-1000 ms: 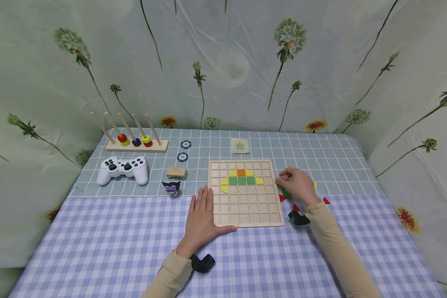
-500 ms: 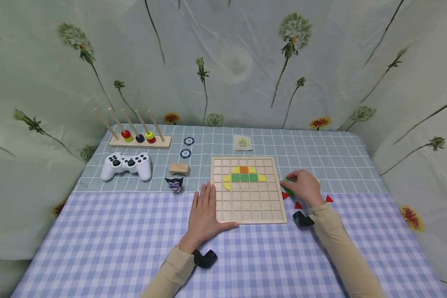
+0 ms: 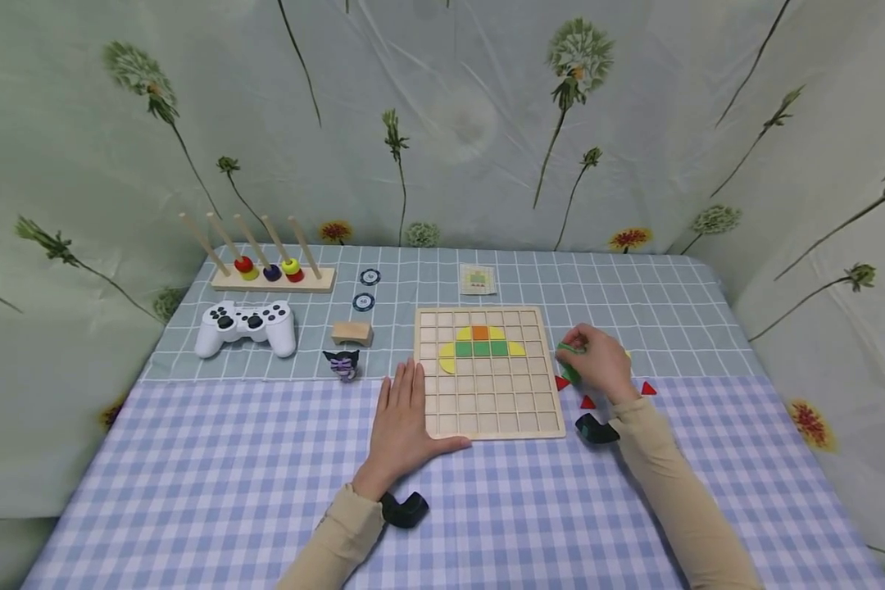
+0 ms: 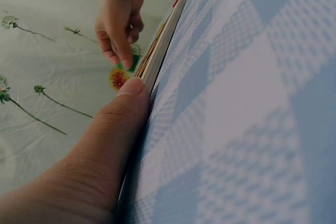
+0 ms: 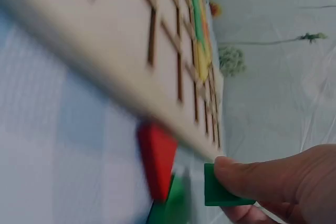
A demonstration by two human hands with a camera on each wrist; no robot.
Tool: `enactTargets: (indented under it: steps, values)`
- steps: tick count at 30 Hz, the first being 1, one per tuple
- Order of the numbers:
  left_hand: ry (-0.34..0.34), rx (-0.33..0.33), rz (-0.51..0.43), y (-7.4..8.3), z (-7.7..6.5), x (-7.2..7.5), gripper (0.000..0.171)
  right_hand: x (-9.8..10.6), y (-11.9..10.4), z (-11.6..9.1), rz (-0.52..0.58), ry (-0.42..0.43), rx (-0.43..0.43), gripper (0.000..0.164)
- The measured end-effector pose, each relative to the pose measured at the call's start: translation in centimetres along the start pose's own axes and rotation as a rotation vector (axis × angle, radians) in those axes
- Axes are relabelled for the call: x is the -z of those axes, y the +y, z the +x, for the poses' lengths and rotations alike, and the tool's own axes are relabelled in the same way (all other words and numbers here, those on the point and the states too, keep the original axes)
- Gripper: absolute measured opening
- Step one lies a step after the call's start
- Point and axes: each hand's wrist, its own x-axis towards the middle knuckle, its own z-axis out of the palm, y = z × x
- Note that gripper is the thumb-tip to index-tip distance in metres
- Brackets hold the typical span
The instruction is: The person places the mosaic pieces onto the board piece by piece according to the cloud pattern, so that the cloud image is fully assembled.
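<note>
My left hand (image 3: 401,430) lies with straight fingers along the left edge of the square wooden grid board (image 3: 487,410). Its thumb (image 4: 113,121) touches the board's near edge. Just right of the board, my right hand (image 3: 601,365) pinches a green square tile (image 5: 223,188) between thumb and fingers. Below that hand lie another green piece (image 5: 176,203) and a red triangular piece (image 5: 157,161) against the board's side. Set in the upper grid are green squares (image 3: 481,349), an orange square (image 3: 480,333) and yellow curved pieces (image 3: 447,365).
More red triangles (image 3: 587,402) lie by my right wrist. A small pattern card (image 3: 478,279) is behind the board. To the left are a peg stand (image 3: 273,280), a white game controller (image 3: 247,328), two round chips (image 3: 364,302), a wooden block (image 3: 351,333) and a small figurine (image 3: 343,365).
My right hand has taken hold of a green tile from the pieces beside the board and shows it at the fingertips. The left hand stays in place; the head view shifts slightly.
</note>
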Motion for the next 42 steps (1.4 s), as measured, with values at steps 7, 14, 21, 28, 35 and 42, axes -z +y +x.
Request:
enactTargets:
  steps: [7,14,21,28,35,42]
  values:
    - [0.002,-0.002,-0.005,-0.1,0.1,0.1,0.130,-1.9,-3.1,0.0,0.136,-0.035,0.138,0.017]
    - [-0.015,0.014,-0.001,0.1,0.1,0.1,0.131,-4.8,-6.8,0.1,0.196,-0.172,0.178,0.012]
    - [-0.018,0.014,0.005,0.1,0.1,0.1,0.131,-6.7,-8.7,0.4,0.144,-0.243,0.238,0.007]
    - [-0.007,0.009,0.011,0.0,0.1,0.1,0.130,-7.2,-9.2,0.6,0.081,-0.215,0.300,0.008]
    - [-0.012,0.005,0.008,0.1,0.2,0.2,0.131,-7.2,-9.2,0.8,-0.012,-0.191,0.328,0.005]
    - [-0.010,0.009,0.002,0.1,0.2,0.2,0.131,-6.0,-7.8,0.9,-0.020,-0.222,0.364,0.007]
